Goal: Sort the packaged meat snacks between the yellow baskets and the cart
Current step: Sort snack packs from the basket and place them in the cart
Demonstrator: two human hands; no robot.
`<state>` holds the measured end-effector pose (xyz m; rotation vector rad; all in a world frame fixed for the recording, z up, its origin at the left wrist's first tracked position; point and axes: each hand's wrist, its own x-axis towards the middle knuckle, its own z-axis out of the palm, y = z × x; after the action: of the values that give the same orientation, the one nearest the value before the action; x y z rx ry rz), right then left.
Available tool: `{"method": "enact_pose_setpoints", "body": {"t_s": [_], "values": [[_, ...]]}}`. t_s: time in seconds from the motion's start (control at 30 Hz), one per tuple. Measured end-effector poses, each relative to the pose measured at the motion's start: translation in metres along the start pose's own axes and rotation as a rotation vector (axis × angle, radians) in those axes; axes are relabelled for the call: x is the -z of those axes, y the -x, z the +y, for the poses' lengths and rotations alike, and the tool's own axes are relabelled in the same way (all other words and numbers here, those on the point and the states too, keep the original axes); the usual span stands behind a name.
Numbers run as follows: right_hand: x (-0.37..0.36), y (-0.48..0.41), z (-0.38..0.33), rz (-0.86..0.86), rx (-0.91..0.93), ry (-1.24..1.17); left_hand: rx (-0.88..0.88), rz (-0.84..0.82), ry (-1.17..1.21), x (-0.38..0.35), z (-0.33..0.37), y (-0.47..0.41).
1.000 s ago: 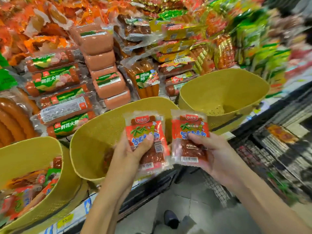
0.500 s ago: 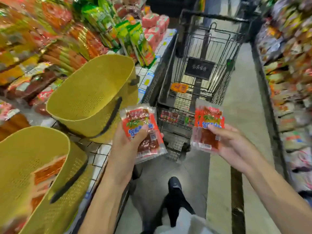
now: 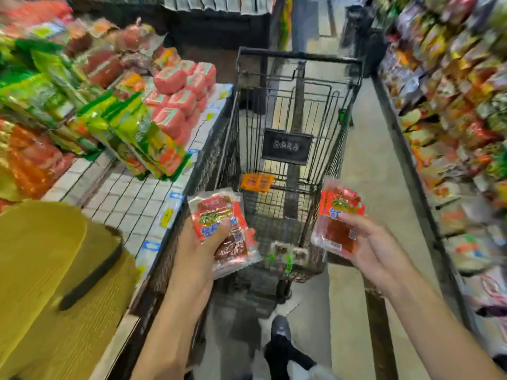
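Observation:
My left hand [image 3: 201,244] grips a red sausage snack pack [image 3: 223,231], thumb across its front, over the near left corner of the black wire cart [image 3: 299,58]. My right hand [image 3: 367,242] pinches a second, matching red pack [image 3: 336,218] by its lower edge, above the cart's near right corner. Inside the cart lie an orange pack [image 3: 257,182] on the child-seat ledge and some packs [image 3: 285,253] low at the near end. One yellow basket [image 3: 41,275] with a black handle fills the lower left on the shelf edge.
Shelves of packaged snacks [image 3: 123,116] rise on the left, with pink blocks [image 3: 178,86] behind them. More packaged goods [image 3: 461,133] line the right side of the aisle. My shoe [image 3: 281,329] stands on the concrete floor just behind the cart.
My view has swung right from the sausage shelf and baskets to the cart. Both hands carried their packs along and now hold them over the cart's near end.

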<state>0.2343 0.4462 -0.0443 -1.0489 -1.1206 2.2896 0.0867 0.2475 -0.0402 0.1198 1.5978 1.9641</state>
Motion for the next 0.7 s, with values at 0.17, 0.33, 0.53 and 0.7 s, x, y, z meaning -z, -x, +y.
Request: {"method": "enact_pose_setpoints", "body": {"t_s": [0.17,0.33,0.53,0.7], "values": [[0.004,-0.078,-0.031,0.000,-0.009,0.023,0.027,0.008,0.003,-0.027,0.003,-0.083],[0.003,-0.153,-0.026,0.049,-0.073,0.019,0.042,0.057,-0.121,-0.028,-0.009,-0.170],[0.000,-0.220,-0.003,0.092,-0.148,0.008,0.165,0.001,-0.312,-0.037,-0.052,-0.256],[-0.002,-0.265,0.028,0.119,-0.263,0.012,0.332,-0.047,-0.393,-0.034,-0.092,-0.296]]}}
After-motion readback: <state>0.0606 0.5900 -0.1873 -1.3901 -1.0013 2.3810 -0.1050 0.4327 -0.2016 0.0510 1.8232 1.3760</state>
